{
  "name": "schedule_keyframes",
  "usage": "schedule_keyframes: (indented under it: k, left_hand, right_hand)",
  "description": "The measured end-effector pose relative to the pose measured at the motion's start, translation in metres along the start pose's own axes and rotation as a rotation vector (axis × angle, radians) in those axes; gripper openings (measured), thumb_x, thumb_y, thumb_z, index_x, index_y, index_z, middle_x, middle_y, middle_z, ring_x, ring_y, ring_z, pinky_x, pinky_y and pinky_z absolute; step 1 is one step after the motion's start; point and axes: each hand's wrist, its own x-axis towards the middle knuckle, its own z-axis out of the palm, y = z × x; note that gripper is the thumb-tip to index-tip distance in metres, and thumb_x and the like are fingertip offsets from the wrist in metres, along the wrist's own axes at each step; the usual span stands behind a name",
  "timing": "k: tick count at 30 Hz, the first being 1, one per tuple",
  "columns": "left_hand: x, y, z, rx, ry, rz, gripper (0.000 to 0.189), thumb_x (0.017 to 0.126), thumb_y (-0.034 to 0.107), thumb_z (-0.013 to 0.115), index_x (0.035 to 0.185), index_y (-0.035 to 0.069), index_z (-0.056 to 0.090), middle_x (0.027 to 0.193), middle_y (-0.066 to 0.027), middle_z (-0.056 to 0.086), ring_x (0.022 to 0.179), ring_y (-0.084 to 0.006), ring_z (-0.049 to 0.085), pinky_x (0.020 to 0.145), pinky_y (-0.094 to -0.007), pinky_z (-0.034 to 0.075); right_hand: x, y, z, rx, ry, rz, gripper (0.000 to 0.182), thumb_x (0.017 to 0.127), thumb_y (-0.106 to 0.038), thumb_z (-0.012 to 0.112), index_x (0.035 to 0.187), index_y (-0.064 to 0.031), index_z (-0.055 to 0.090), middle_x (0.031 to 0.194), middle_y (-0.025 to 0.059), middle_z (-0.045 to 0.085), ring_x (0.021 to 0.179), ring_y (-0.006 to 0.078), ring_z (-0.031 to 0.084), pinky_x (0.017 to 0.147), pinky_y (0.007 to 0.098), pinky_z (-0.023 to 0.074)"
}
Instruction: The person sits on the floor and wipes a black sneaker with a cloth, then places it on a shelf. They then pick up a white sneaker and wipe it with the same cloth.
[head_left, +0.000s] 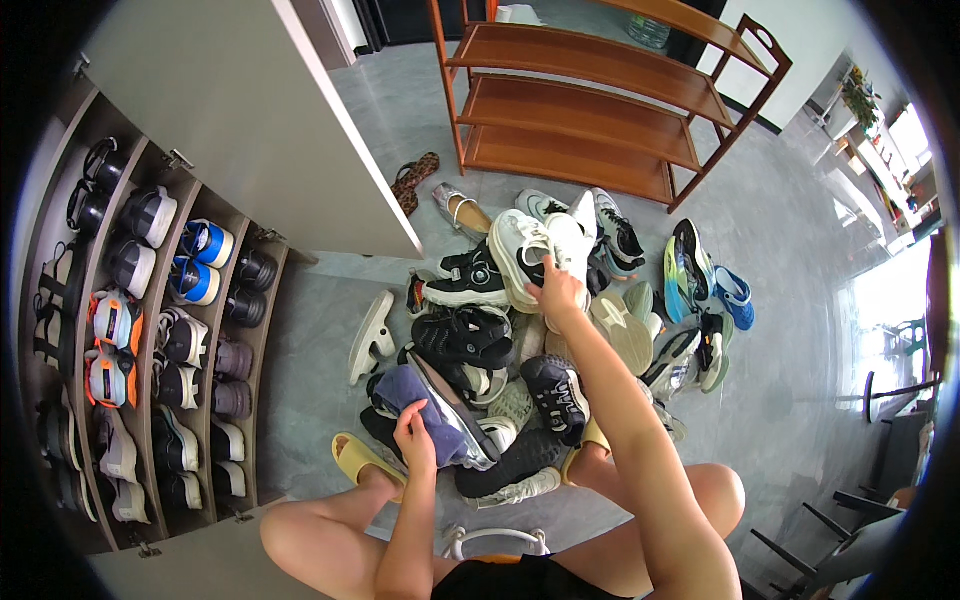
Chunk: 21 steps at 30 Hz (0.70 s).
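A large pile of shoes covers the floor before me. My right hand (561, 291) reaches to its far side and grips a pair of white sneakers (517, 247) at their heel ends. Near the pile's front left, my left hand (415, 435) holds a purple-blue cloth (420, 409), which lies against a silver shoe with a dark sole (469, 427). Between my hands lie a black sandal (461, 337) and a black sneaker with white marks (556, 397). A black shoe with a dial (476, 276) sits left of the white sneakers, and a beige sole (621, 330) faces up to their right.
An open cabinet (206, 352) with shelved shoes stands at left, its grey door (247, 135) swung out. Beyond the pile is a brown wooden rack (577, 112). A white clog (371, 337) lies left of the pile, a blue clog (733, 298) right. Dark chair legs (795, 551) show at lower right.
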Motion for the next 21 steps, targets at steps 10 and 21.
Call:
schedule_keyframes:
  k: [10,21]
  left_hand:
    - [0.006,0.007,-0.018,-0.103,0.091,0.013,0.024,0.093,0.005,0.045,0.101,-0.002,0.066,0.102,-0.0099,0.068,0.096,-0.0192,0.060,0.091,-0.0292,0.042]
    - [-0.011,0.041,-0.039,-0.205,0.355,-0.053,0.056,0.087,0.004,0.048,0.141,0.004,0.032,0.143,-0.0195,0.037,0.128,-0.0311,0.040,0.108,-0.0366,0.028]
  right_hand:
    - [-0.049,-0.045,-0.061,0.480,0.151,-0.229,0.041,0.071,-0.042,0.074,0.085,-0.0049,0.065,0.069,0.0159,0.065,0.068,0.0327,0.066,0.061,0.0416,0.0492]
    - [-0.261,-0.060,-0.071,0.276,-0.153,-0.330,0.035,0.073,-0.044,0.073,0.090,-0.0136,0.069,0.065,0.0089,0.066,0.063,0.0299,0.066,0.058,0.0400,0.0509]
